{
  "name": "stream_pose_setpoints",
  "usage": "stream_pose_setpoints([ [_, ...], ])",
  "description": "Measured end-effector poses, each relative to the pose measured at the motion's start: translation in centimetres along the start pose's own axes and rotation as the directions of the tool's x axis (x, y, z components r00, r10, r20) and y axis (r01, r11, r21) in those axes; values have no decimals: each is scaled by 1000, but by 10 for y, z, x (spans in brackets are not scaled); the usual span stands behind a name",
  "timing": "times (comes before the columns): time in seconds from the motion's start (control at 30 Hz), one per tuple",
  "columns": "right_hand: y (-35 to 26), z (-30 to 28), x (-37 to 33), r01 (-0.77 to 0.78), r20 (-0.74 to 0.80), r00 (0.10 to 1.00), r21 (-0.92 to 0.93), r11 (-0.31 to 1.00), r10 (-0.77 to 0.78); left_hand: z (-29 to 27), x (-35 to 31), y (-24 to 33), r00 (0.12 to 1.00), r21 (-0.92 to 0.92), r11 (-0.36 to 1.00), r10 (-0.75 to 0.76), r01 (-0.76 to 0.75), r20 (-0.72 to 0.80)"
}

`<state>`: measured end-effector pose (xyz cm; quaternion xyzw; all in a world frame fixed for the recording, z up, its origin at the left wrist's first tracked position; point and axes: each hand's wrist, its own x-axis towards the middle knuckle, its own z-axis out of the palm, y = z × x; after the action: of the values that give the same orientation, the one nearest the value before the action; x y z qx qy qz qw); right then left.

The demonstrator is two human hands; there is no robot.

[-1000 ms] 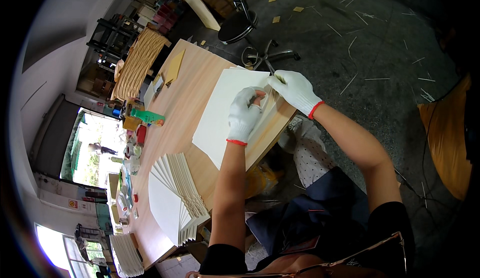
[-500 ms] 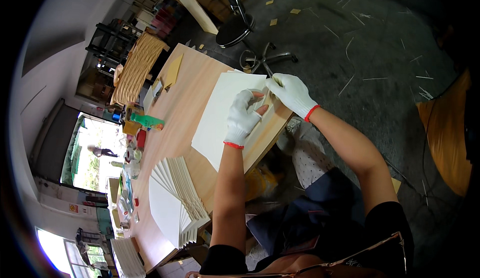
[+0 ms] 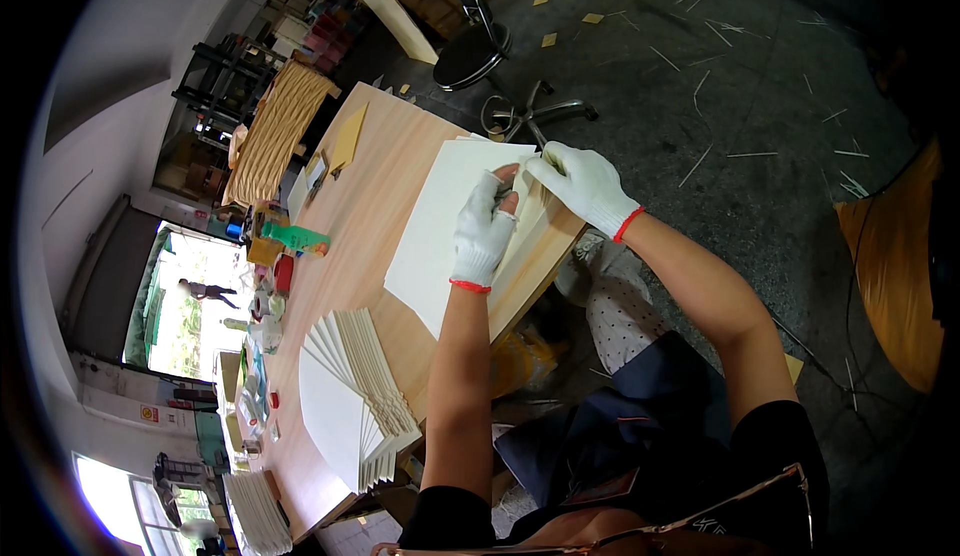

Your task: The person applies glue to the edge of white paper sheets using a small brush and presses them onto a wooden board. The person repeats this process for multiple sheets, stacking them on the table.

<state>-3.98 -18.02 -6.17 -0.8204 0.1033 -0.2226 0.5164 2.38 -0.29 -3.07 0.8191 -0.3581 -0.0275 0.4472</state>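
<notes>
White sheets (image 3: 430, 231) lie in a loose pile toward the right end of the tabletop (image 3: 345, 226), by the edge nearest the person, in the head view. Over them is the gloved left hand (image 3: 482, 236), its bare thumb and fingertip curved but apart. At the sheets' right edge, the gloved right hand (image 3: 592, 188) has thumb and forefinger close together; whether they pinch a sheet I cannot tell. Toward the tabletop's left end, a fanned stack (image 3: 330, 391) of similar white pieces reaches the near edge. Along the far edge stands clutter, including a green bottle (image 3: 300, 238) whose label is too small to read. On the wall beyond, a small yellow and red sign (image 3: 149, 413) is likewise illegible. Past the tabletop's right end stands a black chair (image 3: 470, 64).
</notes>
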Motion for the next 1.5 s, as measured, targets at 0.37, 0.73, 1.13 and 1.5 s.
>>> stream_pose_setpoints([
  [0.37,5,4,2,-21,-19,1000,72,997,23,-1,0,7,997,274,959,53,-68,60],
  [0.73,2,0,0,-36,3,999,74,997,36,2,-1,2,990,258,956,138,-135,9],
  [1.13,22,7,-39,500,-21,842,-349,792,-540,6,-9,13,964,520,819,265,-241,28],
  [1.5,21,6,-40,447,44,890,-274,852,-453,7,3,7,978,555,814,210,-168,-13],
])
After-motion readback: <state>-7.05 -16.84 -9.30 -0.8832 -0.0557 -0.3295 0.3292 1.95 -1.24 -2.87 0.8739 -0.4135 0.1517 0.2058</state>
